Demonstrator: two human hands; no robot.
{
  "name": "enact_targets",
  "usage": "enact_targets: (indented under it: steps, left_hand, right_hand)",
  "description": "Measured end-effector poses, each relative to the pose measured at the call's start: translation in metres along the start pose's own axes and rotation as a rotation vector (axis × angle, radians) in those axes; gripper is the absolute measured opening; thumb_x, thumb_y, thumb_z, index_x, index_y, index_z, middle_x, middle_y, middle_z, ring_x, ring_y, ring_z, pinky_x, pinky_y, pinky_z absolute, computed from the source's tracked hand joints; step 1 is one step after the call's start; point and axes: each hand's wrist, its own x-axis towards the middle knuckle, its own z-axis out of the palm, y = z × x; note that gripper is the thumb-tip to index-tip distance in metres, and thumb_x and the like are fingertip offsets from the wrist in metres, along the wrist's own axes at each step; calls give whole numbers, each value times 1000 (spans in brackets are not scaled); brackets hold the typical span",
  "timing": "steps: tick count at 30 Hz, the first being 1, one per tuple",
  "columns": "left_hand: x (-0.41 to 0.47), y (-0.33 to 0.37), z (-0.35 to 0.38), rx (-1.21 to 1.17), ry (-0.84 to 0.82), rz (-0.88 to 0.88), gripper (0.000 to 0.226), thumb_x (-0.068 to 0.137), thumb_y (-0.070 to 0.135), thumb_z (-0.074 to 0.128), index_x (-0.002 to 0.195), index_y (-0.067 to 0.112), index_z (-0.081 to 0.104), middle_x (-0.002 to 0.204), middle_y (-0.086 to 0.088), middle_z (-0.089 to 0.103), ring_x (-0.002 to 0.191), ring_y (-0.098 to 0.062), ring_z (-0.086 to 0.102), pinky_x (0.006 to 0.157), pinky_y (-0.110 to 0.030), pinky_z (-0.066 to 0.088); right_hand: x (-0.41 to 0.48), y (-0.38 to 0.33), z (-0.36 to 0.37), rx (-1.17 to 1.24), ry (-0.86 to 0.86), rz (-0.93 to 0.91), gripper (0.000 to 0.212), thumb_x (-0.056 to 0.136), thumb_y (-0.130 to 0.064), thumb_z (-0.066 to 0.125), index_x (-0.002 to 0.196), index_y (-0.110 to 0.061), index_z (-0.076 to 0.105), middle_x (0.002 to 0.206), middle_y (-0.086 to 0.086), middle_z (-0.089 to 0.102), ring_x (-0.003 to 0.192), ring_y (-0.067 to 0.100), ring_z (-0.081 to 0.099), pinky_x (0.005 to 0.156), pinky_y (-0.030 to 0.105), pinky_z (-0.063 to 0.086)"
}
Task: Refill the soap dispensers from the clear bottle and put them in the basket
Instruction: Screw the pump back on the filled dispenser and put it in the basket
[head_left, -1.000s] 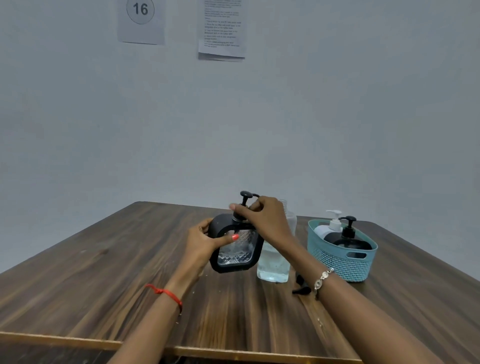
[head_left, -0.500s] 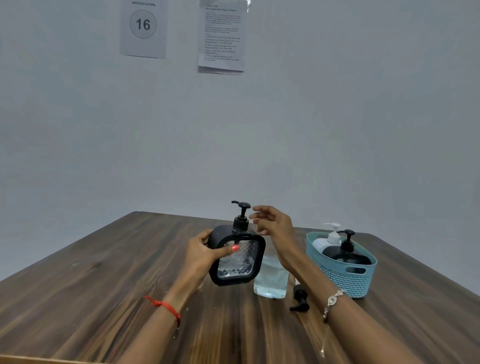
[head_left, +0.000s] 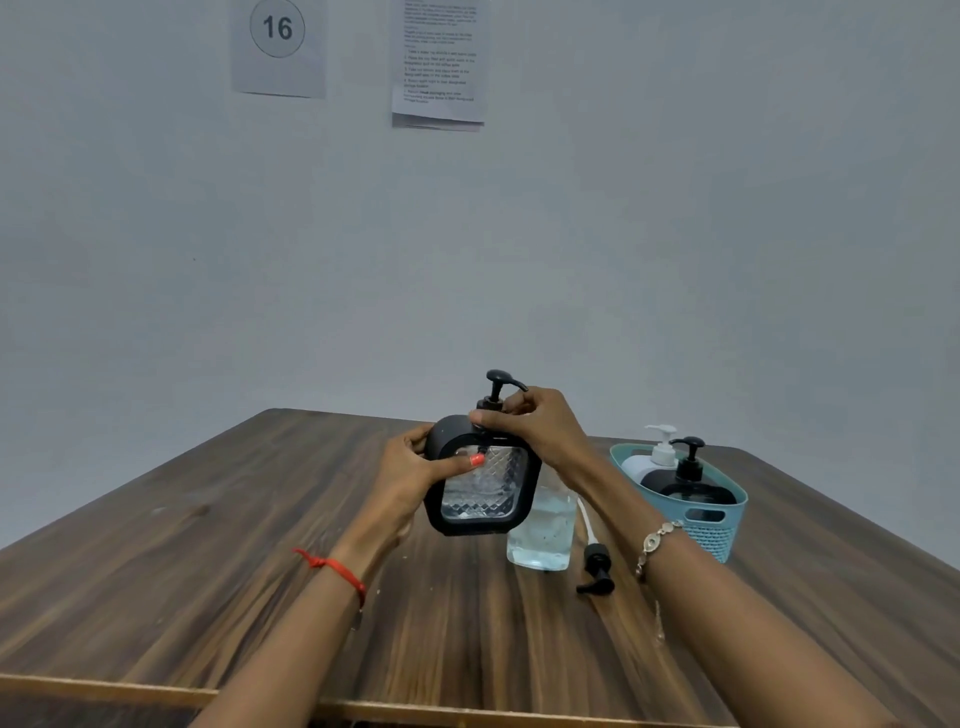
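Right hand (head_left: 540, 431) fingers (head_left: 511, 402) closed around collar of pump (head_left: 496, 389) atop square black dispenser (head_left: 480, 480), thumb pressed against near side of collar. Left hand (head_left: 415, 478) wrapped around left side of same dispenser, thumb laid across patterned clear front panel, remaining fingers curled behind body. Dispenser held clear of table (head_left: 208, 571), tilted slightly, pump seated in neck. Amount of liquid inside not determinable.

Red thread noted on left wrist, metal bracelet on right wrist.

Clear bottle (head_left: 543, 535) found upright on table directly behind and below dispenser, partly filled with clear liquid, upper part hidden by dispenser and right forearm. Loose black pump with white tube (head_left: 595, 564) lying on table just beside bottle, on right.

Blue basket (head_left: 711, 525) located further right on table, well apart from hands, containing white dispenser (head_left: 657, 452) and black dispenser (head_left: 688, 475), both upright.

Two paper sheets fixed to wall behind, one marked 16 (head_left: 278, 47).
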Motion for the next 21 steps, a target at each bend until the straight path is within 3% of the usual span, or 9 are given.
enact_targets:
  steps: [2,4,5,7,9,11,14,17,21]
  left_hand:
    - [-1,1,1,-16,-7,-14,36,61,-7,78,92,9,66,81,-2,74,72,-14,71,61,-24,56]
    - [-1,2,1,-27,-27,-26,34,62,-7,76,91,9,66,77,1,74,71,-12,71,59,-23,55]
    - [-1,3,1,-28,-42,-31,34,63,-8,76,90,9,66,75,1,74,70,-12,70,58,-23,55]
    - [-2,3,1,-32,-61,-37,34,63,-8,75,91,8,66,76,1,74,70,-12,70,58,-22,54]
    - [-3,2,3,-42,-56,-37,35,63,-8,75,93,7,66,76,0,74,70,-12,71,58,-23,55]
    - [-4,1,5,-51,-51,-32,34,64,-9,74,93,7,66,75,1,74,68,-12,70,57,-22,55]
    - [-4,1,7,-67,-58,-31,33,64,-10,74,92,5,67,74,0,74,67,-12,70,55,-22,54]
    - [-4,3,8,-77,-56,-34,32,64,-10,73,90,6,66,74,0,74,67,-12,70,56,-22,54]
    - [-5,0,14,-112,-34,-34,30,65,-9,73,91,5,68,74,-1,74,66,-14,70,55,-23,54]
  right_hand:
    - [0,-3,-1,47,-100,17,24,75,-29,74,82,-10,60,81,-1,65,69,8,64,64,16,49]
    - [0,-7,-4,155,-183,12,18,80,-15,69,96,-8,65,86,-1,67,75,9,65,71,17,50]
    - [-1,-8,-6,157,-177,-4,15,79,-11,70,93,-7,68,84,-1,67,75,10,65,71,18,50]
    - [-3,-10,-4,88,-99,-41,9,72,-13,77,71,-11,68,67,-6,66,62,5,63,62,14,47]
    - [-6,-10,2,-4,24,-45,30,65,-20,83,53,-15,56,50,-10,60,47,1,58,49,12,43]
    - [-7,-8,3,0,46,-39,33,65,-22,83,54,-15,53,51,-9,61,47,1,59,49,13,43]
    - [-7,-6,-9,121,-130,-33,9,73,-13,76,75,-12,67,72,0,68,68,10,65,68,21,52]
    - [-6,-5,-16,126,-130,-51,14,75,-10,73,89,-11,72,84,5,72,80,15,68,81,28,54]
    - [-12,-9,-9,81,12,-55,12,72,-15,77,83,-13,73,74,-2,72,67,7,69,62,15,50]
